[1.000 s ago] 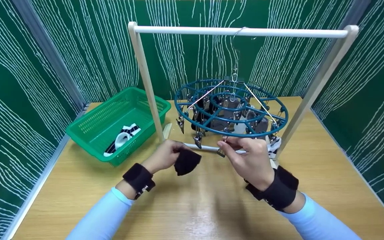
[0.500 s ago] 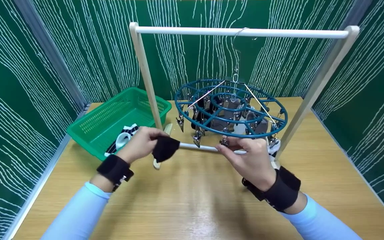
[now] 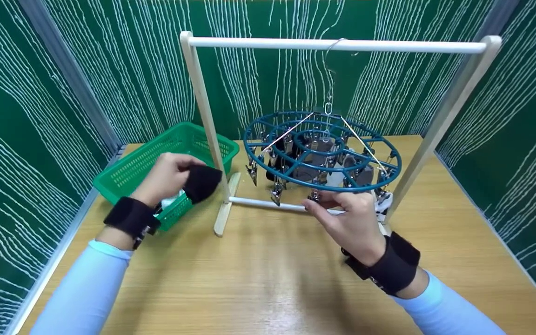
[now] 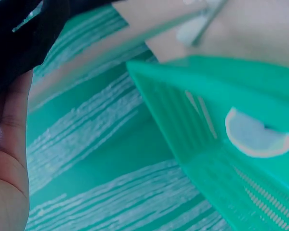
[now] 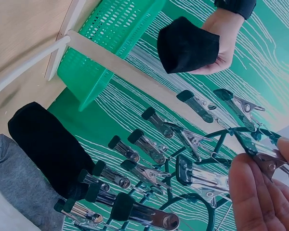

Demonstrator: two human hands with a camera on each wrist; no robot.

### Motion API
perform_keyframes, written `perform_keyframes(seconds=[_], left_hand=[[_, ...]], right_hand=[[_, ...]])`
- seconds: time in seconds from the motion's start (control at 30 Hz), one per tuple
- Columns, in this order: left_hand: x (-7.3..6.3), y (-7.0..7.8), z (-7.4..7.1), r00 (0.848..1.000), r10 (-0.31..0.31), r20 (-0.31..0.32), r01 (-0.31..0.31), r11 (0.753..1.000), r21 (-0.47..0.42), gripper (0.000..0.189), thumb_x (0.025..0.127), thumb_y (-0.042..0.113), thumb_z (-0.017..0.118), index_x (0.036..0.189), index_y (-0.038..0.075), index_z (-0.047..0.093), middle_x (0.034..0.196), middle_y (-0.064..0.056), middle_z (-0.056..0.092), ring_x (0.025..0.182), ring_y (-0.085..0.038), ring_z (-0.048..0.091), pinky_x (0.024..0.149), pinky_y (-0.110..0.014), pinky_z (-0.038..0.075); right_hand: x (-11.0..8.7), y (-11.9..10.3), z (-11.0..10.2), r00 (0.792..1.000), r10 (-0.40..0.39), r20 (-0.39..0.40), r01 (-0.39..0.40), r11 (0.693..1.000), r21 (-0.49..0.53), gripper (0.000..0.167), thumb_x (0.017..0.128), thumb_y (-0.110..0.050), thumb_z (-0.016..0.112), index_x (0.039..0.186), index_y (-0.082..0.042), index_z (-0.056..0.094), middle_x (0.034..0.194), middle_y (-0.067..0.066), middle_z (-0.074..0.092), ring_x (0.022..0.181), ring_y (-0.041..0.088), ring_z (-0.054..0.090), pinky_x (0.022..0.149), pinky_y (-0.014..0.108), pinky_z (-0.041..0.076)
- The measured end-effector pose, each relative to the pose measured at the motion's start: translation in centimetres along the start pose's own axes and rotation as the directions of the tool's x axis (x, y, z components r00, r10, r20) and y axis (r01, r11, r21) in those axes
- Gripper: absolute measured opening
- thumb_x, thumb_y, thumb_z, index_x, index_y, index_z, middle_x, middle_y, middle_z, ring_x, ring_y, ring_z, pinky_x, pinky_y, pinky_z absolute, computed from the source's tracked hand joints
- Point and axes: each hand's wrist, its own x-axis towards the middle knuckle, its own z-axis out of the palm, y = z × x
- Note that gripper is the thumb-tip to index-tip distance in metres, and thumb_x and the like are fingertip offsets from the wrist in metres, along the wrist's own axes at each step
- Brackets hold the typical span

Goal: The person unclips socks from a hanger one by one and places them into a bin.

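My left hand [image 3: 164,176] holds a folded black sock [image 3: 203,183] by its edge, above the near right side of the green basket [image 3: 110,179]. In the left wrist view, a white-edged sock opening [image 4: 260,134] shows inside the basket. My right hand [image 3: 349,221] pinches a metal clip [image 5: 269,162] at the front rim of the round blue-green hanger [image 3: 326,180]. That clip holds no cloth that I can see. Under the hanger hang a black sock [image 5: 48,147] and a grey sock [image 5: 19,180], seen in the right wrist view.
A wooden stand with a white top bar [image 3: 268,43] carries the hanger on a hook. Its left foot [image 3: 226,204] lies just right of the basket. Several bare clips [image 3: 276,193] dangle from the ring. Green walls [image 3: 524,116] with white lines enclose the wooden table [image 3: 258,279].
My left hand has moved left and away from me with the black sock, from beside the hanger to over the basket. My right hand stays at the front clip, which has turned slightly.
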Motion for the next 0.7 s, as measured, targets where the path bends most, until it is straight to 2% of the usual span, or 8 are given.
perform_keyframes(seconds=[0.2,0.4,0.57,0.7], left_hand=[[1.0,-0.8,-2.0,0.999,-0.05,-0.016,0.051,0.998,0.034,0.028,0.104,-0.002,0.059,0.121,-0.001,0.08,0.122,-0.022,0.079,0.109,-0.031,0.072,0.086,-0.02,0.054],[1.9,-1.9,-3.2,0.995,-0.09,-0.052,0.092,0.995,0.033,0.028,0.106,0.001,0.058,0.125,-0.001,0.079,0.126,-0.023,0.078,0.109,-0.03,0.07,0.078,-0.011,0.05],[2.6,-2.5,-3.6,0.988,-0.133,-0.076,0.135,0.99,0.031,0.03,0.106,0.0,0.056,0.126,-0.001,0.079,0.128,-0.023,0.077,0.111,-0.028,0.066,0.08,-0.016,0.051],[3.2,-3.0,-3.8,0.979,-0.177,-0.097,0.181,0.983,0.034,0.034,0.104,-0.004,0.052,0.127,-0.003,0.077,0.131,-0.025,0.075,0.12,-0.031,0.065,0.094,-0.031,0.057]], right_hand=[[0.0,-0.1,-0.1,1.0,0.01,0.006,-0.01,1.0,0.001,0.018,0.078,0.008,0.092,0.092,0.004,0.082,0.082,0.013,0.082,0.068,0.026,0.079,0.079,0.004,0.055],[0.0,0.1,-0.1,1.0,-0.005,0.001,0.005,1.0,-0.008,0.017,0.077,0.007,0.093,0.09,0.004,0.082,0.081,0.012,0.082,0.068,0.024,0.079,0.078,0.006,0.056],[0.0,0.4,0.0,0.999,-0.041,-0.009,0.04,0.999,-0.031,0.018,0.075,0.004,0.094,0.089,0.003,0.082,0.081,0.01,0.082,0.067,0.02,0.079,0.075,0.01,0.059],[-0.2,0.6,0.0,0.998,-0.059,-0.016,0.059,0.998,-0.03,0.017,0.076,0.003,0.094,0.087,0.003,0.082,0.08,0.01,0.082,0.067,0.02,0.079,0.073,0.012,0.061]])
